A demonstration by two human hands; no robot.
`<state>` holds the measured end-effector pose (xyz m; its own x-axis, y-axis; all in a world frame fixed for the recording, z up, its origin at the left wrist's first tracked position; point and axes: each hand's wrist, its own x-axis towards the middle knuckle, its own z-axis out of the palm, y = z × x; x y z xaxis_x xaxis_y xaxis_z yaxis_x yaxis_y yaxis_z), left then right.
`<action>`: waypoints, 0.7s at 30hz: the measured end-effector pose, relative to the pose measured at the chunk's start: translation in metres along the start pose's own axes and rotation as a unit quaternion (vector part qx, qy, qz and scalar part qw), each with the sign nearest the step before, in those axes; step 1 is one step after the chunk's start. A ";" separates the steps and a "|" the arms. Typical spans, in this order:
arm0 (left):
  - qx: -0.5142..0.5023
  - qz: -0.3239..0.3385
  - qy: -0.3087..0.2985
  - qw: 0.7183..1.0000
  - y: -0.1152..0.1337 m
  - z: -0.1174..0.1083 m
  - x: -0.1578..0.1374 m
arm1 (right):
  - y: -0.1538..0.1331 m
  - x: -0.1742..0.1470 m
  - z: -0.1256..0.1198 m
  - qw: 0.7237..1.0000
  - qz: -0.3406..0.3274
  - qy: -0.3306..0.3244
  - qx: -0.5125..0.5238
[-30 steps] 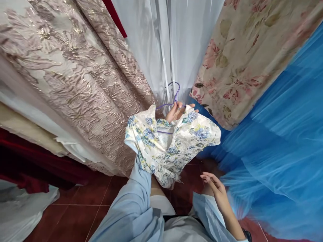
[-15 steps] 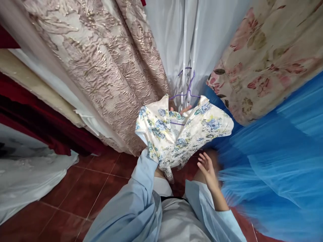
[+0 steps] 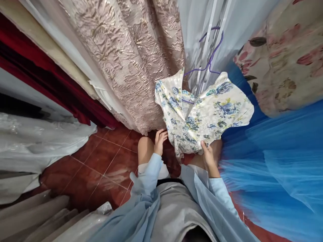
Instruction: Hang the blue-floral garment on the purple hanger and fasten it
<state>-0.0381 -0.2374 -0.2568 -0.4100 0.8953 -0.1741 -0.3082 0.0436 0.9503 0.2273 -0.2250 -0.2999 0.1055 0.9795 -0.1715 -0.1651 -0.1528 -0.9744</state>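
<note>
The floral blouse (image 3: 212, 116) hangs on the purple hanger (image 3: 209, 63) as before, but the left hand (image 3: 159, 143) has left its neckline and is at its side edge, fingers loosely spread, while the right hand (image 3: 208, 154) now pinches its hem.

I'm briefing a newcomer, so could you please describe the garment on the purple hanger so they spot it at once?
Start at the bright blue tulle filling the lower right. At its upper left edge, the garment is on a purple hanger. Blue flowers on white set it apart from the pink-flowered fabric to its right.
</note>
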 end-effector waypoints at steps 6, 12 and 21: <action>0.200 0.272 -0.010 0.941 0.009 0.074 0.003 | -0.010 -0.007 -0.021 0.997 0.048 -0.057 0.011; 0.240 0.321 -0.077 0.913 0.018 0.119 0.013 | -0.024 -0.016 -0.030 0.996 0.055 -0.059 0.038; 0.203 0.244 -0.229 0.920 0.035 0.108 0.023 | -0.021 -0.044 0.005 0.989 -0.041 0.137 -0.044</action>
<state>0.0345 -0.1671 -0.1992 0.0190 0.9410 0.3379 0.2006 -0.3347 0.9207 0.2214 -0.2638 -0.2708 0.3795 0.9182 -0.1135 -0.0600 -0.0980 -0.9934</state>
